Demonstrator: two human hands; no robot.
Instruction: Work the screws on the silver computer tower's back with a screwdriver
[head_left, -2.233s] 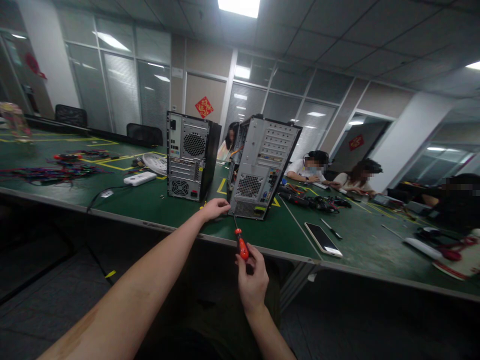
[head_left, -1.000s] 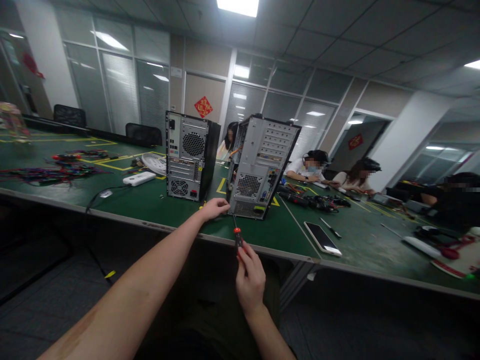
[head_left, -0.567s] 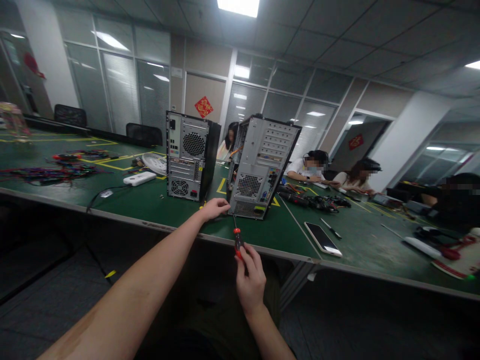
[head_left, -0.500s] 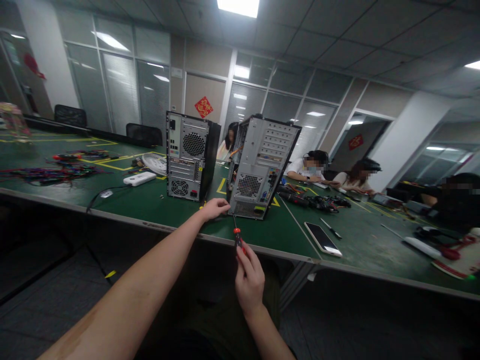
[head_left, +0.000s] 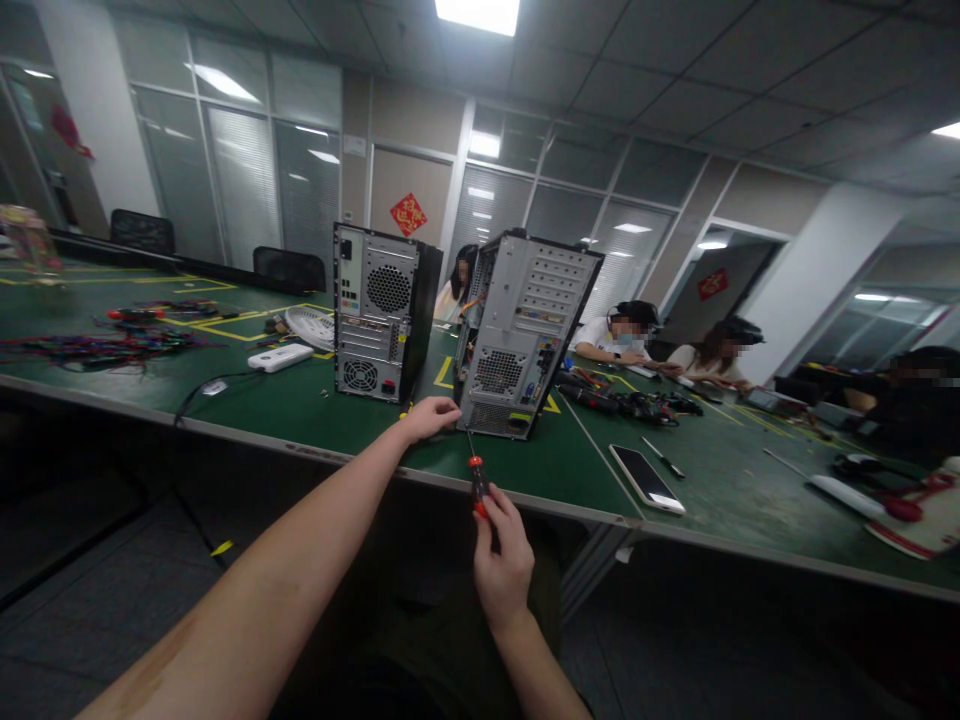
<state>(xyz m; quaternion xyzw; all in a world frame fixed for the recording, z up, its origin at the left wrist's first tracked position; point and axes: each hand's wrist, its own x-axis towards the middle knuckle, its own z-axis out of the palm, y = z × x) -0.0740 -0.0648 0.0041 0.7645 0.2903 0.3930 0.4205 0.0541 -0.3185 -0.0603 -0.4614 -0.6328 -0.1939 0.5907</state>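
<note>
My right hand (head_left: 504, 555) is closed around the end of a red and black screwdriver (head_left: 479, 485). Its shaft points up and away, with the tip at the lower left corner of a computer case (head_left: 499, 320). That case stands upright, its grey back panel facing me and its left side open, showing an orange cable inside. At the same lower left edge, the fingers of my left hand (head_left: 431, 418) are drawn together against the case. Whether a small part sits between those fingertips is hidden. A second computer case (head_left: 375, 310) stands upright to the left.
On the green table (head_left: 555, 470) lie a phone (head_left: 645, 478), a thin pen-like tool (head_left: 663, 458) and black cables (head_left: 645, 405) to the right. A white power strip (head_left: 280, 358) and tangled wires (head_left: 112, 345) are at left. Several people sit across the table.
My right hand has slid back slightly along the screwdriver, so more of its handle shows and the fingers have shifted. My left hand and the computer case have stayed in place.
</note>
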